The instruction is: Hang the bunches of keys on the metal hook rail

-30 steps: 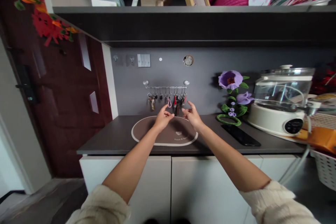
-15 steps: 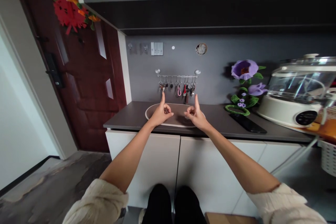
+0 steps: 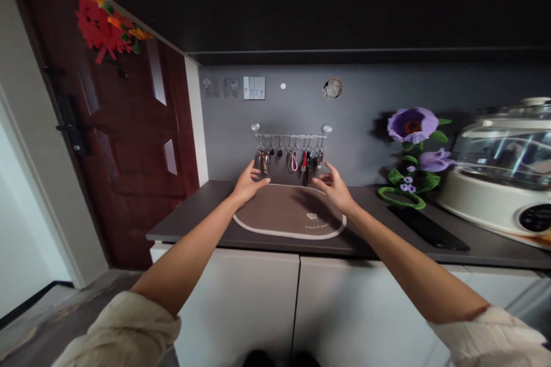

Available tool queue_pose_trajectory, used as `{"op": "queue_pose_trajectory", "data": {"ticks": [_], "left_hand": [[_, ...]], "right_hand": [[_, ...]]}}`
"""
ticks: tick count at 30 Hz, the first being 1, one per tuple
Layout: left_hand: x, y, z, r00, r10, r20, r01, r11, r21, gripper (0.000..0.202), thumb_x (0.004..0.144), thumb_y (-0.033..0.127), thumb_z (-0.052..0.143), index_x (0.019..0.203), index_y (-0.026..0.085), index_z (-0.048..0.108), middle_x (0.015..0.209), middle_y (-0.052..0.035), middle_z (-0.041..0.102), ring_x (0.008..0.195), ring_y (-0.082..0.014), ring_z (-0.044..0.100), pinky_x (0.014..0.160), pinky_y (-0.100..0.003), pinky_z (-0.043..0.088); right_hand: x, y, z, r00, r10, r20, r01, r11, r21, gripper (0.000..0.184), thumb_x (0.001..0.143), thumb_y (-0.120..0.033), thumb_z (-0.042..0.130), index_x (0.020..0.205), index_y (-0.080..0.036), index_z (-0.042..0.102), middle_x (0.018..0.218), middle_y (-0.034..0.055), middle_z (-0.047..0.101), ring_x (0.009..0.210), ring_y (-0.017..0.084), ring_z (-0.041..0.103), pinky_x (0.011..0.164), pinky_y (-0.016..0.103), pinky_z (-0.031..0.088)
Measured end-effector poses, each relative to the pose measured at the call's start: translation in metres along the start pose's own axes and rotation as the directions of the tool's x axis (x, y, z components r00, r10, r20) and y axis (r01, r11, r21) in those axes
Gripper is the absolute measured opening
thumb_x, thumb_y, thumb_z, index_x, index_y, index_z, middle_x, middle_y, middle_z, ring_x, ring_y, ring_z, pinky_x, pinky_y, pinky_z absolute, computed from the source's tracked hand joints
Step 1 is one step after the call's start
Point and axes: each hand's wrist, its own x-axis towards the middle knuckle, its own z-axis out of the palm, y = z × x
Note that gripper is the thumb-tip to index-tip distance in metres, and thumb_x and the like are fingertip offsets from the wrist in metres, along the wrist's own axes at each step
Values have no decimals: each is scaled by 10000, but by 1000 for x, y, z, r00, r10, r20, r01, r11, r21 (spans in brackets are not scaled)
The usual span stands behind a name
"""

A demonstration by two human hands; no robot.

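My left hand [image 3: 248,183] is raised above the left end of a brown oval mat [image 3: 284,212], thumb and fingers apart, holding nothing. Over the mat's right end, my right hand [image 3: 336,185] is likewise open and free of any object. Just beyond both hands, a clear rail [image 3: 293,136] on the grey back panel carries several hooks. Keys on rings hang from it, with a bunch of keys [image 3: 264,160] near my left fingertips, a pink loop keychain [image 3: 294,161] in the middle and a red key fob [image 3: 303,159] toward my right hand. Whether any fingertip touches the keys I cannot tell.
A dark counter [image 3: 193,218] runs above white cabinet doors [image 3: 241,292]. On the right are purple crochet flowers [image 3: 412,126], a black phone-like slab [image 3: 430,228] and a white appliance with a clear top [image 3: 499,183]. A shelf [image 3: 301,17] overhangs; a dark red door [image 3: 142,183] stands left.
Both hands have opened from a thumb-and-finger ring with the index finger raised, and moved farther apart toward the key rail. The view has moved closer to the counter.
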Motion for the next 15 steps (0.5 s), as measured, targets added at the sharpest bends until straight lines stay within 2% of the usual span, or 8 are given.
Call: {"op": "queue_pose_trajectory", "data": {"ticks": [4, 7, 11, 15], "left_hand": [[54, -20, 5, 985, -114, -130, 112, 993, -21, 878, 426, 298, 769, 1206, 169, 387, 1211, -133, 440, 1092, -223, 423, 872, -305, 348], [88, -29, 16, 971, -181, -158, 168, 982, -88, 822, 417, 311, 775, 1142, 167, 416, 1231, -145, 425, 1124, -232, 409, 908, -324, 325], [117, -42, 38, 972, -190, -139, 159, 965, -207, 737, 462, 289, 763, 1091, 160, 401, 1108, -129, 521, 979, -182, 517, 859, -313, 373], [126, -54, 65, 981, -129, -147, 79, 949, -304, 670, 492, 274, 750, 1053, 184, 396, 963, -58, 570, 815, -118, 558, 784, -277, 423]], "right_hand": [[57, 33, -6, 969, 136, -207, -149, 988, -49, 922, 453, -415, 729, 1244, -154, 334, 1097, 121, 491, 1007, 245, 459, 859, 376, 374], [90, 51, 0, 936, 191, -294, -195, 981, 16, 985, 404, -414, 747, 1241, -154, 298, 1149, 128, 459, 1048, 246, 440, 890, 359, 358], [111, 63, 25, 915, 265, -303, -229, 962, 150, 942, 434, -415, 733, 1214, -164, 267, 1093, 107, 499, 963, 203, 503, 857, 315, 393], [113, 66, 57, 914, 184, -361, -125, 975, 183, 877, 479, -404, 712, 1196, -185, 258, 1165, 102, 467, 1022, 183, 475, 907, 302, 356]]}}
